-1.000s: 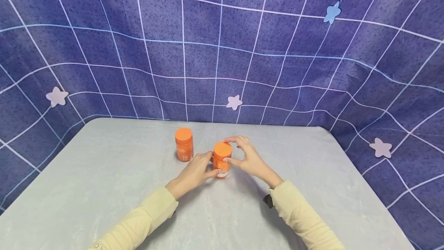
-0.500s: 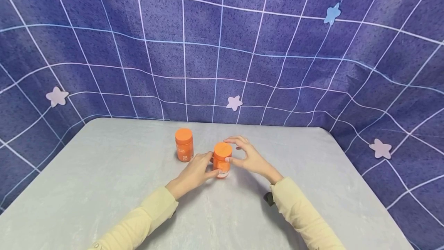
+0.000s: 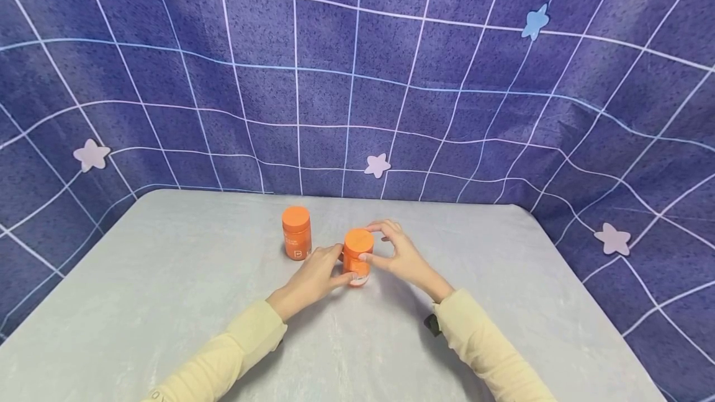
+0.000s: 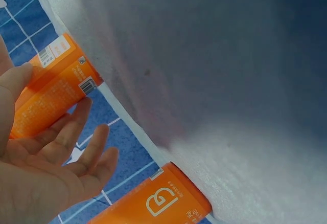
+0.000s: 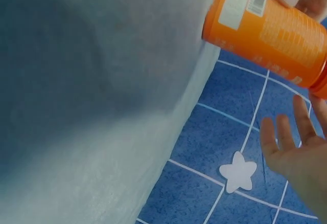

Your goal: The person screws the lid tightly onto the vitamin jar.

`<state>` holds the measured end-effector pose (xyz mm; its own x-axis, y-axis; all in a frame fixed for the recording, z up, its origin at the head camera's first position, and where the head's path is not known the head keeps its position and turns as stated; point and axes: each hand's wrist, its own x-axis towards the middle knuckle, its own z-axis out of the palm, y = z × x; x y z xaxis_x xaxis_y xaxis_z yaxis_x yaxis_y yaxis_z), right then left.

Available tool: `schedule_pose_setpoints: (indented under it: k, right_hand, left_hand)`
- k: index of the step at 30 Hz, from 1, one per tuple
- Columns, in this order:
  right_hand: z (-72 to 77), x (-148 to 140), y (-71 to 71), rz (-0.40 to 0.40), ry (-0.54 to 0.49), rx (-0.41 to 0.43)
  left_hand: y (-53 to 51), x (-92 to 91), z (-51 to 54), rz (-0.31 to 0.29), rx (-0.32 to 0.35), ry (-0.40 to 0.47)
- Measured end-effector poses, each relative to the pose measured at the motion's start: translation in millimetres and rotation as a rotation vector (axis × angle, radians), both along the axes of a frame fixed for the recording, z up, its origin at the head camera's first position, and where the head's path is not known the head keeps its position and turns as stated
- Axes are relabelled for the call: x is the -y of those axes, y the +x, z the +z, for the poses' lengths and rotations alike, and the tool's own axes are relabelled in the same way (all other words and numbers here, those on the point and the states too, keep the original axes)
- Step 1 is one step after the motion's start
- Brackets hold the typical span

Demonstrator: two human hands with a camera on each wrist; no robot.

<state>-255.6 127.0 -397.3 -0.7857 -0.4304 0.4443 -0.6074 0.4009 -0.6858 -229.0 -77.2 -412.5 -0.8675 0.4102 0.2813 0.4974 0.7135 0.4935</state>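
Note:
An orange plastic jar (image 3: 357, 265) with a lighter orange screw lid (image 3: 359, 241) stands upright on the table. My left hand (image 3: 313, 275) holds its body from the left; the thumb lies on the front, and in the left wrist view the other fingers (image 4: 76, 132) spread along and beyond the jar. On the lid's right side is my right hand (image 3: 404, 259), thumb at the front and forefinger at the back edge. In the right wrist view its remaining fingers (image 5: 286, 132) stretch free of the jar. A second orange jar (image 3: 297, 234), lid on, stands behind my left hand.
The pale grey-covered table (image 3: 195, 265) extends around both jars. A blue curtain (image 3: 324, 98) with a white grid and stars hangs behind its far edge. A dark object (image 3: 432, 324) shows beside the right cuff.
My right thumb has shifted slightly left along the lid's front, and the forefinger slightly right at the back. The left hand and both jars stay in place.

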Motion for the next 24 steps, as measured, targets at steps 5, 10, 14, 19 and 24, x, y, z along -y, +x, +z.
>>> schedule_pose_setpoints:
  k: [5, 10, 14, 19, 24]
  right_hand:
    - [-2.2, 4.8, 3.8, -0.055, -0.010, -0.012]
    - [-3.6, 6.2, 4.3, -0.069, -0.010, -0.037]
    - [-3.1, 3.9, 3.4, -0.052, 0.005, -0.031]
    - [8.5, 0.8, 6.6, 0.027, 0.031, 0.008]
    - [14.7, -3.6, 5.1, 0.118, 0.053, 0.050]
  left_hand:
    - [0.0, -0.7, -0.1, 0.002, -0.008, -0.007]
    - [-0.1, -0.8, 0.0, 0.000, -0.018, -0.006]
    - [-0.2, -0.4, 0.1, -0.006, -0.023, -0.006]
    - [0.0, 0.9, 1.0, -0.013, 0.011, -0.011]
    - [0.0, 2.8, 1.6, -0.013, 0.032, -0.045]
